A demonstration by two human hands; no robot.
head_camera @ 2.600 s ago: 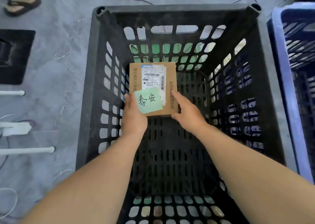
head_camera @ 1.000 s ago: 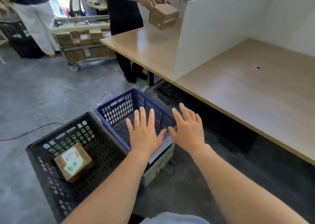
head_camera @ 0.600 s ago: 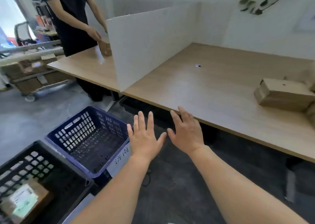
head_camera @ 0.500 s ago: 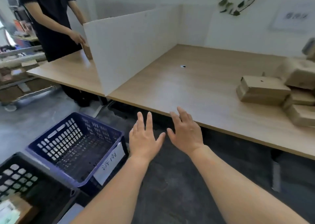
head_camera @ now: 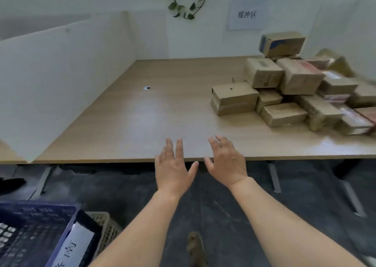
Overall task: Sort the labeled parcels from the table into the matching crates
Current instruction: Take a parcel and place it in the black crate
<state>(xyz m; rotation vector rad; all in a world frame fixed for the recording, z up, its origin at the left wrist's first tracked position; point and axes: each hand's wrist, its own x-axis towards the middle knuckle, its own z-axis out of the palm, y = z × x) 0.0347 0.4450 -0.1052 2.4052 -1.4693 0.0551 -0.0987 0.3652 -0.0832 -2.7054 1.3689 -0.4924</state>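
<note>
One wooden surface point(head_camera: 162, 112) fills the middle of the view, a white divider point(head_camera: 61, 79) standing along its 9 o'clock side and a heap of cardboard parcels point(head_camera: 293, 92) piled at 2 o'clock, untouched. A blue crate point(head_camera: 30, 236) with a paper label sits on the floor at 7 o'clock. Left hand point(head_camera: 173, 169) and right hand point(head_camera: 227, 165) hover palm-down at the near edge, fingers point(head_camera: 179, 146) spread apart, holding nothing.

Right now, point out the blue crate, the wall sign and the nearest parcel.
blue crate point(head_camera: 67, 224): head view, near rim corner.
wall sign point(head_camera: 247, 14): head view, centre of sheet.
nearest parcel point(head_camera: 234, 91): head view, top face.
</note>
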